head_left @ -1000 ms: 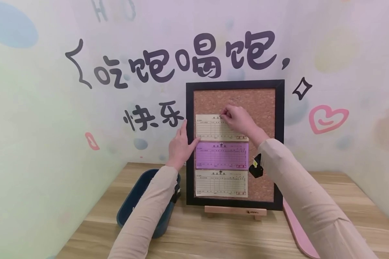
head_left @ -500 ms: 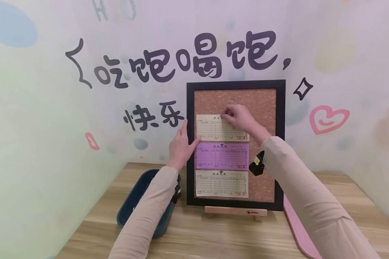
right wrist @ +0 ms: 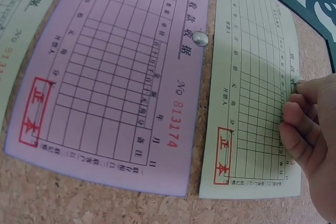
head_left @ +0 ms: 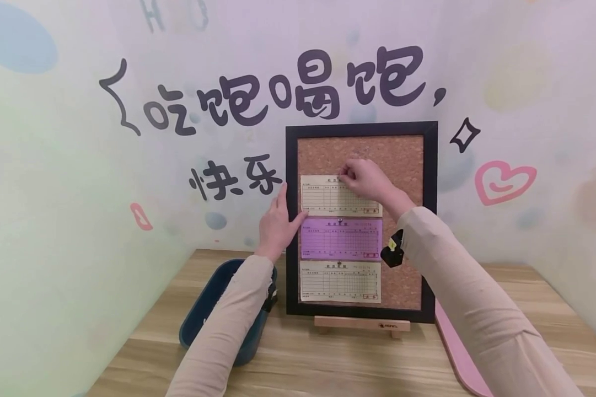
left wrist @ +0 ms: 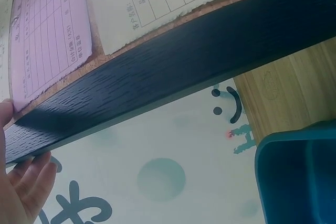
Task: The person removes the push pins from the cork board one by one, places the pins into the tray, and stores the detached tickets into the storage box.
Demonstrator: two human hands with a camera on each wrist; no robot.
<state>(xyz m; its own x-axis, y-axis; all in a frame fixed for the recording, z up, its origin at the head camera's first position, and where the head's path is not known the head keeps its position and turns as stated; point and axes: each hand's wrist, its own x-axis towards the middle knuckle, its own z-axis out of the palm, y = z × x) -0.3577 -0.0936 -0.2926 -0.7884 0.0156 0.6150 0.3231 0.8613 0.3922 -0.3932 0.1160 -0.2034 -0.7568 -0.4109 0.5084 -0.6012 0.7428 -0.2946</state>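
Pushpin (right wrist: 297, 80) business here, so starting with what's closest: a dark blue bin (head_left: 205, 309) sits on the wooden table (head_left: 327, 364) down by the left sleeve, and a pink board (head_left: 458, 353) lies off to the right. Behind them, a black-framed cork board (head_left: 361, 220) stands on a little wooden easel (head_left: 361, 325). The bottom cream slip (head_left: 339, 281) and the purple slip (head_left: 341, 238) each already have a pin in them. The top cream slip (head_left: 334, 196) is the one in hand. Left hand (head_left: 276, 226) lies flat with fingers straight, steadying the frame's left edge. Right hand (head_left: 369, 181) is curled, fingertips pinching the pin at that slip's top edge. Whether it's fully seated I can't really tell, fingers cover it. Looks like the last of three, nearly done.
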